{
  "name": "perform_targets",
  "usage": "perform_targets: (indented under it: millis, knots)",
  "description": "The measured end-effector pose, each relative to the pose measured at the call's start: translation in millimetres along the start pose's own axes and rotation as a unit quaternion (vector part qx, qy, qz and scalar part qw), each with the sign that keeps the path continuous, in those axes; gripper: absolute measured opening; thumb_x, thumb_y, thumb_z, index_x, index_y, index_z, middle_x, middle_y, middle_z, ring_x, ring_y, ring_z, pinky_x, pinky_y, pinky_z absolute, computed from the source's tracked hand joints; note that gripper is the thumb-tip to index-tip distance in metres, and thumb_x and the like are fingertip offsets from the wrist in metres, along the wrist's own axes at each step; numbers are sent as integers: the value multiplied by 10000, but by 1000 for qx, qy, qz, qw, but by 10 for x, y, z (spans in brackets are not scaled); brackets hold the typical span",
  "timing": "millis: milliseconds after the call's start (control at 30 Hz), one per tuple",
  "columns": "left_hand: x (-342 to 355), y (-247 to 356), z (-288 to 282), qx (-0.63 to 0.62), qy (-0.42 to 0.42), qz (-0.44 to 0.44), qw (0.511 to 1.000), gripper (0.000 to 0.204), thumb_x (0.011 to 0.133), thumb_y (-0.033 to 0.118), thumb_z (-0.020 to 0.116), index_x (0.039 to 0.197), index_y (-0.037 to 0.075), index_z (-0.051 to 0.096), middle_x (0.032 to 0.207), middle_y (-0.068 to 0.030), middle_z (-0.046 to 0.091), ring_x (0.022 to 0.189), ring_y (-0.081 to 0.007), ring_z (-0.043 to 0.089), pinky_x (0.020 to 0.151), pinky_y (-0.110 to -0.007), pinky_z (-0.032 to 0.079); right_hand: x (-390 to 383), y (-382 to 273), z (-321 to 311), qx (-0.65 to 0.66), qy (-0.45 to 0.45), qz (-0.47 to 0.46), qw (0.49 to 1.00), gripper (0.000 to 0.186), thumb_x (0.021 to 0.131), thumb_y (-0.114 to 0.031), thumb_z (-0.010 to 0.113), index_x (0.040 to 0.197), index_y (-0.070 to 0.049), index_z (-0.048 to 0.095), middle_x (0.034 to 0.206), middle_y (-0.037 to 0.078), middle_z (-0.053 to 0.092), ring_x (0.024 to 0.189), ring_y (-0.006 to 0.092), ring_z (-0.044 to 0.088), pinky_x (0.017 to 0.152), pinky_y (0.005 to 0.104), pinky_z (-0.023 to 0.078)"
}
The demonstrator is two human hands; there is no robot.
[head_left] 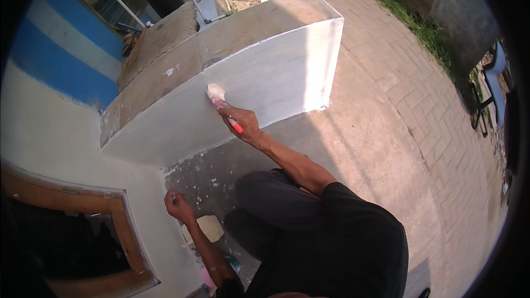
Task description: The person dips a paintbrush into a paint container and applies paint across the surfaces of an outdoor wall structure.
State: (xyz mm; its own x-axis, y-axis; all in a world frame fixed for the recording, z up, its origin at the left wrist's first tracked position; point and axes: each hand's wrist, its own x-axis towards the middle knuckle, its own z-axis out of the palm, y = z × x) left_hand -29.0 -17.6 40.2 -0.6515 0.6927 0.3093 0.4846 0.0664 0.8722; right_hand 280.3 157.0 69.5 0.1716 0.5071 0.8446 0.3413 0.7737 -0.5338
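My right hand is closed round the handle of a paintbrush with a pink and red handle. Its white-coated bristles are up against the low wall, just under the top edge. White paint covers the wall's face, and its far right end is in bright sun. Lower left, my left hand has its fingers curled together near the pale house wall. Whether anything is pinched in those fingers is too small to tell. Beneath my left forearm is a cream-coloured container, partly covered by the arm.
The low wall's brown tiled top carries white spots. White drips mark the grey floor by my knees. A wood-framed window is at lower left. Paving runs along the right, with a blue chair at its edge.
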Motion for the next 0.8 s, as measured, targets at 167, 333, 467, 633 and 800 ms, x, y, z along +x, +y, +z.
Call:
perform_targets:
  millis: [167,333,467,633,800]
  knots:
    - [43,172,152,2,-6,4,1000,236,858,4,555,1076,-23,640,1069,-114,650,703,-166,650,632,-287,536,76,56,139,77,-165,-34,983,207,820,-50,699,1026,-60,689,1004,158,704,824,315,694,709,354,569]
    - [58,20,-52,9,14,-22,1000,264,849,0,547,1094,-16,644,1043,-113,657,708,-175,649,640,-283,535,388,575,-1369,-30,14,110,993,224,852,42,670,1072,10,700,1020,133,725,896,175,700,791,272,563]
    - [35,-101,-64,15,9,-23,1000,270,846,8,540,1092,-17,649,1051,-112,656,715,-181,652,642,-282,536,390,988,-2498,-70,300,221,925,163,913,-48,650,1042,41,694,910,48,708,801,83,623,738,224,505]
    - [-13,-84,-37,8,2,-13,1000,269,848,14,534,1087,-20,652,1055,-114,653,713,-184,648,639,-285,533,448,1056,-2148,-245,333,194,890,140,902,-51,665,1031,-28,712,797,55,702,709,47,588,648,213,485]
    - [32,40,-72,8,6,-24,1000,261,853,13,538,1085,-19,652,1054,-112,653,710,-177,643,631,-285,529,-6,173,-411,-90,72,61,991,187,814,-6,692,989,-70,700,906,141,711,734,281,701,644,324,567]
